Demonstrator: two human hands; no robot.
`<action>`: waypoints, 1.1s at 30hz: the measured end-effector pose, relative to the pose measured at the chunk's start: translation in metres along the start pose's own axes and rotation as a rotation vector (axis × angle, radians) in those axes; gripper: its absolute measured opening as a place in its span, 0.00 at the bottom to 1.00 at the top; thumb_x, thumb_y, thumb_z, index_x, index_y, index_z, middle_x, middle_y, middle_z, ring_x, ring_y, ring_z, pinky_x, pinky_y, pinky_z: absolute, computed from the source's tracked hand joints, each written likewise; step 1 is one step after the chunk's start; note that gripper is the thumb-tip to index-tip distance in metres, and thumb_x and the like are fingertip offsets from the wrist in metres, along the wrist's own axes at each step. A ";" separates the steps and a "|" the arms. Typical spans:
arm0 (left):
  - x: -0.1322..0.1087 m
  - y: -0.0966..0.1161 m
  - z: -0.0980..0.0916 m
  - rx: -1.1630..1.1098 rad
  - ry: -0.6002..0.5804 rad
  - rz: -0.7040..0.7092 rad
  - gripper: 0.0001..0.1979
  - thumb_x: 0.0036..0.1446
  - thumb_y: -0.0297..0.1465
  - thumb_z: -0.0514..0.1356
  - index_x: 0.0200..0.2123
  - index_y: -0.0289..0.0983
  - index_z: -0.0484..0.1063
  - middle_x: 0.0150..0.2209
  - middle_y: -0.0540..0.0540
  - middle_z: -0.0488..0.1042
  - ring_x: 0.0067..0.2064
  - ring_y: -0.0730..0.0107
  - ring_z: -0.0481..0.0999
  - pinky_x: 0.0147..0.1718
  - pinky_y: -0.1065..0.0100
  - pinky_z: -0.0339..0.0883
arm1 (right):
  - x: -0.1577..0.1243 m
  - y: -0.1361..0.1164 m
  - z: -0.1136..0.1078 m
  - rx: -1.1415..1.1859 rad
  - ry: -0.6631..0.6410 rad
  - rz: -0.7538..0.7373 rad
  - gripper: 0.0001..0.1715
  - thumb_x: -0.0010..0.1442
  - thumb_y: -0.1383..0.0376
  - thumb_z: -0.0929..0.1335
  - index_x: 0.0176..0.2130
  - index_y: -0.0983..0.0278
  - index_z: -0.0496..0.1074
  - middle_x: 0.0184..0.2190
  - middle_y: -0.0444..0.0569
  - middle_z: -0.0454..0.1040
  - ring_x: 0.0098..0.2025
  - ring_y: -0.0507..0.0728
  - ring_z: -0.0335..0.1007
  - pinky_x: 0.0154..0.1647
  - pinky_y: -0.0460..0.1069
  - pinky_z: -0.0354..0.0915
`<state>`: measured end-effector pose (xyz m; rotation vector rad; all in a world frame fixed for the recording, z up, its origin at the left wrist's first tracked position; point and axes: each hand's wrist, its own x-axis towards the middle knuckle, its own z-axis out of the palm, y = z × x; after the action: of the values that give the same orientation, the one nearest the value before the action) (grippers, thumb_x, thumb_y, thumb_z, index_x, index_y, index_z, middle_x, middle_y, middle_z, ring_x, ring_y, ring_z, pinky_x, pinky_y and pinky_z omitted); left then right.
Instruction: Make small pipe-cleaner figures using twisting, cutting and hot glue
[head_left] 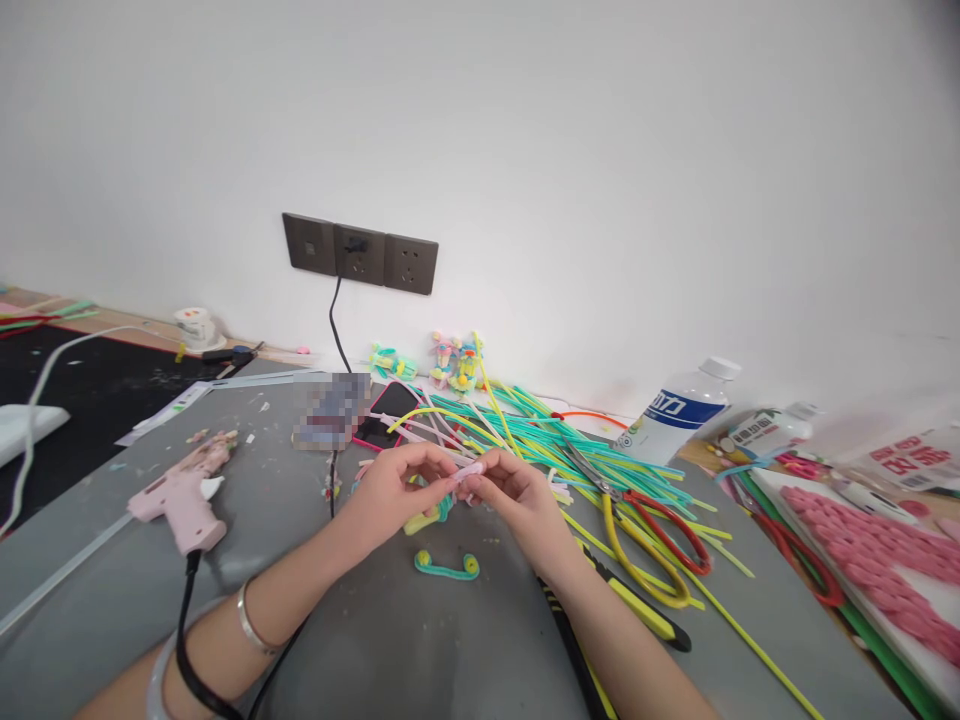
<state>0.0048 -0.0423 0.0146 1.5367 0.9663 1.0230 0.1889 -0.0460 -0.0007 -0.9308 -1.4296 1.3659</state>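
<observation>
Pinching pink strip (468, 470) | left hand (395, 487) | right hand (517, 500) | strip mostly hidden

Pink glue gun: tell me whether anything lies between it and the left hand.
Nothing visible does. The pink glue gun lies on the grey table to the left of the left hand, with only bare tabletop between them. Both hands are pinching a small pink piece; the right hand is farther off.

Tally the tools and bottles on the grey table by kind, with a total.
Glue gun: 1
Scissors: 1
Utility knife: 1
Bottles: 2
Total: 5
</observation>
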 end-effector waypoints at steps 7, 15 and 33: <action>-0.001 -0.001 -0.003 0.041 -0.013 -0.114 0.10 0.55 0.37 0.64 0.31 0.35 0.72 0.25 0.51 0.71 0.20 0.77 0.67 0.20 0.74 0.61 | 0.001 -0.006 -0.007 -0.015 -0.033 -0.058 0.18 0.59 0.53 0.72 0.33 0.62 0.65 0.28 0.43 0.69 0.30 0.52 0.67 0.33 0.48 0.66; -0.001 -0.001 0.000 -0.031 -0.132 -0.176 0.07 0.52 0.32 0.64 0.29 0.34 0.71 0.24 0.52 0.70 0.22 0.78 0.67 0.21 0.75 0.64 | 0.002 -0.008 -0.011 -0.006 0.000 -0.133 0.14 0.61 0.55 0.71 0.36 0.61 0.66 0.30 0.43 0.65 0.30 0.51 0.62 0.29 0.46 0.61; -0.003 -0.001 -0.001 -0.033 -0.174 -0.175 0.11 0.54 0.37 0.64 0.28 0.34 0.72 0.24 0.52 0.70 0.22 0.78 0.69 0.21 0.75 0.64 | 0.003 0.004 -0.007 -0.092 -0.092 0.031 0.20 0.56 0.49 0.74 0.33 0.63 0.70 0.28 0.45 0.72 0.32 0.54 0.69 0.35 0.49 0.64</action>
<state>0.0032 -0.0447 0.0138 1.4595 0.9384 0.7654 0.1942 -0.0411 -0.0045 -0.9635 -1.5649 1.3913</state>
